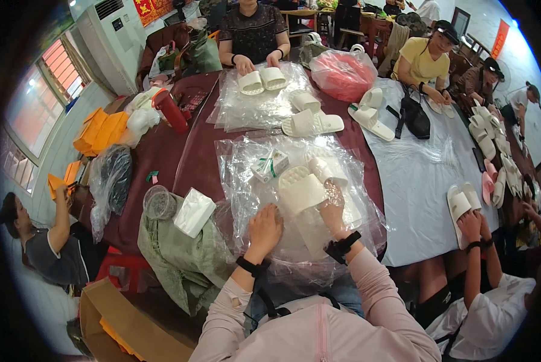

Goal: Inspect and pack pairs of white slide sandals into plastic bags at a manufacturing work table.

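A pair of cream slide slippers lies over a stack of clear plastic bags in front of me. My right hand is closed around the near right side of the pair, partly hidden by the slippers. To their left, my left hand has its fingers bent against the bag's plastic and appears to grip it. A small white and green box sits on the bags beyond my left hand, next to the slippers.
Across the table, a person's hands touch another slipper pair. More slippers lie between us. At left are a tissue pack, a clear cup and a red cylinder. Co-workers handle slippers along the grey-covered table at right.
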Available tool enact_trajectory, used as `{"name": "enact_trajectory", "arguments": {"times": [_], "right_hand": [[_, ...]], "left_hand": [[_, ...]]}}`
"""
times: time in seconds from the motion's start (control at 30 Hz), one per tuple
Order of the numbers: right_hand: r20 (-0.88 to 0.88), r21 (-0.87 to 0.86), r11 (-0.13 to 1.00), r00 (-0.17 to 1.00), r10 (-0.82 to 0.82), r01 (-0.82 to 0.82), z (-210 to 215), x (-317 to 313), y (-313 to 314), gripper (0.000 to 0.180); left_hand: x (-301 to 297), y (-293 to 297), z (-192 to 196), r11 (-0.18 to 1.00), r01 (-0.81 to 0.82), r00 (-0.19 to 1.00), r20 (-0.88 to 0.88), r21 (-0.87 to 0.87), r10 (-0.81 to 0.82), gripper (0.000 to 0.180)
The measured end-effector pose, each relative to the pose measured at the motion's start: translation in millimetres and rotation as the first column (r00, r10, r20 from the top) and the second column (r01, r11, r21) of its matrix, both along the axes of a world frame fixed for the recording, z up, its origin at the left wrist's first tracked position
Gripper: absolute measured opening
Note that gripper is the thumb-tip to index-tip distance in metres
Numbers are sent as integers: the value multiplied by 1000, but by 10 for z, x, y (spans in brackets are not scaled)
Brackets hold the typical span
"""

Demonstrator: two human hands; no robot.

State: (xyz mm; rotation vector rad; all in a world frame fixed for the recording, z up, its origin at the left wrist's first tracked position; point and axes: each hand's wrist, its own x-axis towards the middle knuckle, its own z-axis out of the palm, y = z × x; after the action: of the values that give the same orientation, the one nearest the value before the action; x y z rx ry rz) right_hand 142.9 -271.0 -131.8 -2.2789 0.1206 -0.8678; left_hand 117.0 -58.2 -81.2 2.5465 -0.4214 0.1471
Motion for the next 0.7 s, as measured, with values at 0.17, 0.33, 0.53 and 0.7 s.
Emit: {"name": "enact_trajectory", "arguments": {"times": [0.17, 0.33, 0.53, 0.7], "right_hand": [[162, -80, 994, 983, 91, -79, 232, -75, 17, 44], [-105, -23, 1000, 994, 6, -8, 282, -47, 39, 31], [-224, 92, 996, 974, 41, -21, 236, -47, 219, 28], [-177, 132, 991, 983, 48, -25, 255, -74, 229, 26]], "left_hand": [[101, 10, -89, 984, -163, 974, 146, -68, 171, 36], [503, -11, 671, 977, 76, 992, -88, -199, -95, 34], [1497, -127, 139, 995, -104, 971, 217, -8, 103, 56], [1601, -99, 226, 944, -285, 958, 8, 168, 288, 65]]}}
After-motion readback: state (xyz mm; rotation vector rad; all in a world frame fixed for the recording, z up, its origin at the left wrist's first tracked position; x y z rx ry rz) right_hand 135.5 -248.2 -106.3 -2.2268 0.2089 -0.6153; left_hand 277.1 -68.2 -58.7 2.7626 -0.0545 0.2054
